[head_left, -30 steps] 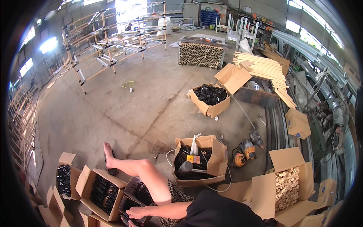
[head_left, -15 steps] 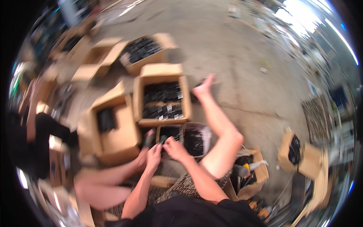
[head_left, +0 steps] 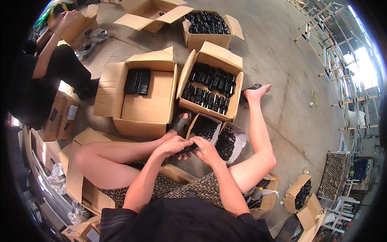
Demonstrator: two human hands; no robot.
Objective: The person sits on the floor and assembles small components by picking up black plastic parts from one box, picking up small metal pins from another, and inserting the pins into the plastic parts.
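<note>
Black part [head_left: 186,149], apparently plastic, gripped between left hand [head_left: 173,145] and right hand [head_left: 206,150], both closed on it, just beside small open box [head_left: 204,127] of similar parts.

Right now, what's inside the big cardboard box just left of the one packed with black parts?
The big cardboard box holds one short row of black parts at its far end. The rest shows a bare cardboard sheet; anything beneath that sheet is covered.

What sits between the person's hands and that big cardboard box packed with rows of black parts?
In the head view, two small open boxes of black pieces lie between the hands and the big box; the left foot rests beside them.
</note>
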